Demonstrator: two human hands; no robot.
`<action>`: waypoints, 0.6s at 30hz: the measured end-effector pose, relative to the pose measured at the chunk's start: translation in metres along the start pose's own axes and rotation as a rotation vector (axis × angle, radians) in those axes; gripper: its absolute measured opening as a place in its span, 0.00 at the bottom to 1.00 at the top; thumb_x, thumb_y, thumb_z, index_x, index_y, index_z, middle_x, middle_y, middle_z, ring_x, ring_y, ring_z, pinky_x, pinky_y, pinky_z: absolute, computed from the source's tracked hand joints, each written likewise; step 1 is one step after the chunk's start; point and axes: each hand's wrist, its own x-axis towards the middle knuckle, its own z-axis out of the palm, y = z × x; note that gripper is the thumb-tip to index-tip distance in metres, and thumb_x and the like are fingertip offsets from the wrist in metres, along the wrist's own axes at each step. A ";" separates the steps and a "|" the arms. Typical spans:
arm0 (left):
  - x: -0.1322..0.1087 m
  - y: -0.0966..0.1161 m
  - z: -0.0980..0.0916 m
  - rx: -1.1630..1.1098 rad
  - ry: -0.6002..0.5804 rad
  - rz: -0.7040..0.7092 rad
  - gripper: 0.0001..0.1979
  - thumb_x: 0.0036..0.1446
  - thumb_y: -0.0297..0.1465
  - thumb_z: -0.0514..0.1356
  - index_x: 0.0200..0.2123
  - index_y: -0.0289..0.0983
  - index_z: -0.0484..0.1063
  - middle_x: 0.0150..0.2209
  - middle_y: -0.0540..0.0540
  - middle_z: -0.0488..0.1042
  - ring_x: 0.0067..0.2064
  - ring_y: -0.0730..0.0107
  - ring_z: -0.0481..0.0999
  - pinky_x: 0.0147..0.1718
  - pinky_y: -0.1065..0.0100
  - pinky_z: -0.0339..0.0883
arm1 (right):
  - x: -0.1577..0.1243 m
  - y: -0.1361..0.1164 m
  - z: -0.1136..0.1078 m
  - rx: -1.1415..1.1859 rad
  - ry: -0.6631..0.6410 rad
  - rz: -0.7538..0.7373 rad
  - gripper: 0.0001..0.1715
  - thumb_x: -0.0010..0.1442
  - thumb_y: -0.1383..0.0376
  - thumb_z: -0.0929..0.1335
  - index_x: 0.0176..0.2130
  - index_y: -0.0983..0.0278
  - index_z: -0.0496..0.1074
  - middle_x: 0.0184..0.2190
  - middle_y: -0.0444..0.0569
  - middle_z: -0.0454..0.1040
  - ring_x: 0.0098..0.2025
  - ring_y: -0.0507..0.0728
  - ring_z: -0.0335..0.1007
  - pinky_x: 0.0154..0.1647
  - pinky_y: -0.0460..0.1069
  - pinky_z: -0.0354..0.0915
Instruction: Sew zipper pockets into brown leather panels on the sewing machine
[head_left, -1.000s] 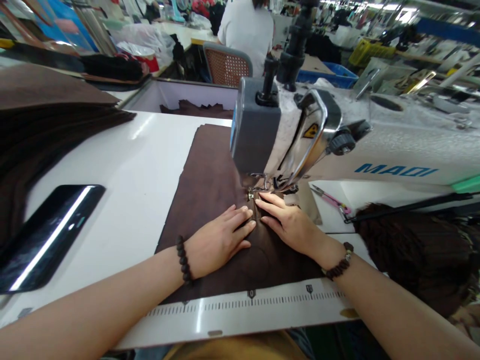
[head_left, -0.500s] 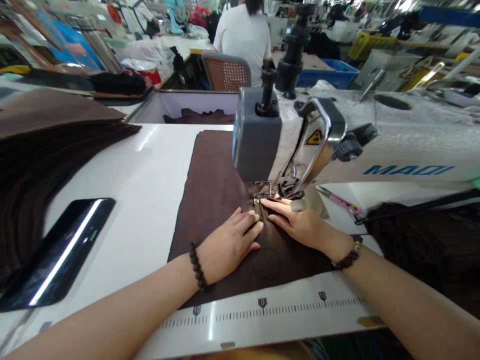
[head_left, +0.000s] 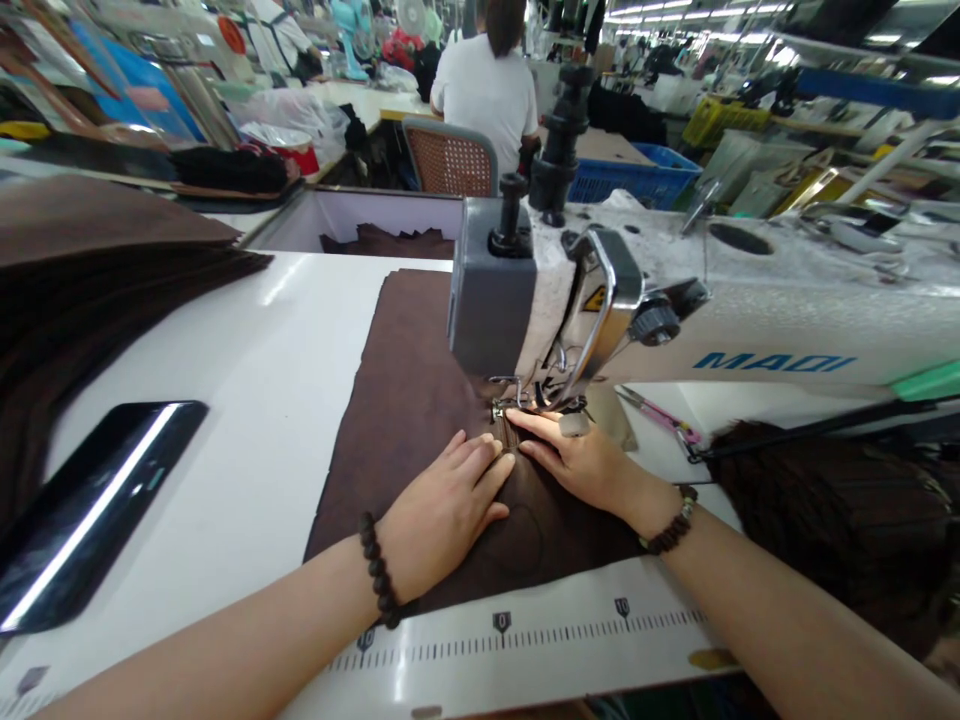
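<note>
A dark brown fabric panel [head_left: 401, 370] lies flat on the white table under the head of a sewing machine [head_left: 491, 310]. My left hand [head_left: 442, 510] rests flat on the panel, fingertips close to a narrow strip with lengthwise lines [head_left: 507, 432] in front of the presser foot [head_left: 499, 408]. On the strip's right side, my right hand [head_left: 589, 470] presses the cloth down with fingers extended, the index fingertip beside the foot. A pale band sits around one of its fingers. The needle point cannot be made out.
A phone [head_left: 97, 510] and stacked brown panels [head_left: 112, 225] are at the left. Pink-handled snips [head_left: 660, 415] lie right of the machine, near a dark brown pile [head_left: 825, 510]. A ruler scale [head_left: 555, 632] marks the front edge. Beyond, a person [head_left: 486, 90] sits facing away.
The camera view has shifted a little, so the machine appears further left and lower. Both hands stay on the panel by the presser foot, with little visible movement of the cloth.
</note>
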 end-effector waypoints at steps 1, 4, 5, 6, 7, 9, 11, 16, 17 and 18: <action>0.000 0.001 0.000 -0.001 0.012 -0.008 0.18 0.55 0.30 0.58 0.49 0.31 0.63 0.48 0.37 0.65 0.51 0.55 0.66 0.54 0.49 0.59 | 0.000 -0.001 0.000 0.005 0.004 0.005 0.20 0.62 0.64 0.60 0.53 0.61 0.64 0.49 0.48 0.70 0.50 0.56 0.65 0.57 0.58 0.57; -0.001 0.001 0.002 -0.006 0.054 -0.016 0.18 0.55 0.30 0.58 0.49 0.31 0.63 0.49 0.37 0.64 0.51 0.56 0.66 0.54 0.51 0.60 | 0.000 -0.004 -0.002 0.014 0.015 0.018 0.17 0.62 0.64 0.60 0.50 0.61 0.66 0.47 0.48 0.71 0.49 0.56 0.67 0.56 0.57 0.57; -0.001 0.000 0.002 -0.007 0.065 -0.016 0.18 0.56 0.30 0.58 0.49 0.30 0.63 0.49 0.37 0.65 0.51 0.56 0.67 0.54 0.51 0.60 | 0.001 -0.005 -0.003 0.017 0.017 0.018 0.17 0.61 0.64 0.60 0.50 0.61 0.67 0.47 0.48 0.71 0.49 0.56 0.67 0.56 0.57 0.58; -0.002 0.000 0.003 -0.011 0.073 -0.017 0.17 0.56 0.30 0.57 0.48 0.30 0.64 0.49 0.37 0.65 0.51 0.56 0.67 0.54 0.52 0.60 | 0.001 -0.005 -0.004 0.021 0.017 0.019 0.17 0.61 0.65 0.60 0.50 0.61 0.67 0.46 0.48 0.71 0.49 0.56 0.67 0.56 0.57 0.58; -0.002 0.000 0.003 -0.016 0.078 -0.018 0.17 0.56 0.31 0.57 0.48 0.30 0.64 0.49 0.37 0.65 0.51 0.57 0.67 0.54 0.52 0.60 | 0.002 -0.005 -0.004 0.027 0.015 0.019 0.17 0.61 0.65 0.61 0.50 0.61 0.67 0.46 0.48 0.72 0.49 0.56 0.67 0.55 0.57 0.59; -0.001 0.000 0.002 -0.038 0.090 -0.029 0.16 0.58 0.31 0.55 0.48 0.30 0.64 0.48 0.38 0.66 0.51 0.58 0.67 0.55 0.53 0.59 | 0.004 -0.003 -0.006 0.038 0.007 0.015 0.17 0.60 0.65 0.62 0.49 0.60 0.68 0.45 0.47 0.72 0.48 0.56 0.67 0.54 0.56 0.60; -0.001 0.000 0.001 -0.071 0.095 -0.046 0.15 0.59 0.31 0.54 0.47 0.30 0.64 0.47 0.38 0.66 0.50 0.60 0.68 0.55 0.56 0.60 | 0.006 -0.001 -0.008 0.040 0.005 0.012 0.16 0.60 0.66 0.62 0.48 0.59 0.69 0.43 0.46 0.74 0.46 0.55 0.69 0.52 0.55 0.62; -0.002 0.000 -0.002 -0.135 0.079 -0.066 0.13 0.60 0.31 0.53 0.46 0.30 0.64 0.47 0.39 0.66 0.48 0.62 0.70 0.52 0.60 0.64 | 0.010 0.004 -0.012 0.056 -0.006 0.004 0.17 0.60 0.69 0.60 0.45 0.58 0.72 0.38 0.45 0.76 0.43 0.55 0.70 0.49 0.54 0.64; -0.003 0.000 -0.002 -0.149 0.074 -0.073 0.13 0.60 0.31 0.53 0.46 0.30 0.64 0.48 0.39 0.65 0.48 0.62 0.70 0.51 0.62 0.66 | 0.010 0.004 -0.013 0.062 -0.010 -0.001 0.17 0.60 0.69 0.60 0.45 0.58 0.72 0.38 0.46 0.76 0.43 0.55 0.70 0.49 0.53 0.65; -0.003 0.000 -0.003 -0.163 0.070 -0.080 0.13 0.60 0.31 0.53 0.46 0.30 0.64 0.48 0.38 0.65 0.47 0.63 0.70 0.49 0.63 0.67 | 0.011 0.004 -0.014 0.067 -0.011 -0.004 0.17 0.60 0.69 0.60 0.45 0.58 0.72 0.38 0.46 0.76 0.43 0.55 0.70 0.49 0.53 0.65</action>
